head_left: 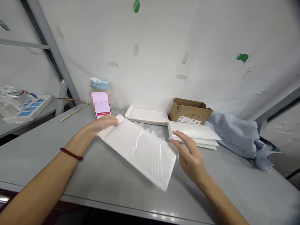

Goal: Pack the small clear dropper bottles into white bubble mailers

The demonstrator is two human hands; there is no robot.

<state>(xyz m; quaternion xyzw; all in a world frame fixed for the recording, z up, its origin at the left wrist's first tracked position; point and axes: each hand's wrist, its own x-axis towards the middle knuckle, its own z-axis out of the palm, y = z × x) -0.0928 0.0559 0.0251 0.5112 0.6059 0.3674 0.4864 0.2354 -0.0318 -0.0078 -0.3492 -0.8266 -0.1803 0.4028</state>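
Observation:
My left hand is closed on the upper left end of a white mailing envelope with a shiny, wrinkled surface. The envelope is tilted above the table, its lower right corner pointing toward me. Beside its right end is my right hand, fingers stretched out and apart. Those fingertips are close to the left edge of a fanned pile of white envelopes; whether they touch it I cannot tell. Behind the held envelope, partly hidden, lie several small clear plastic items.
More white envelopes are stacked at the back of the grey table. An open cardboard box and a bluish cloth stand right of them. A phone leans against a blue-lidded container. A thin stick lies at left.

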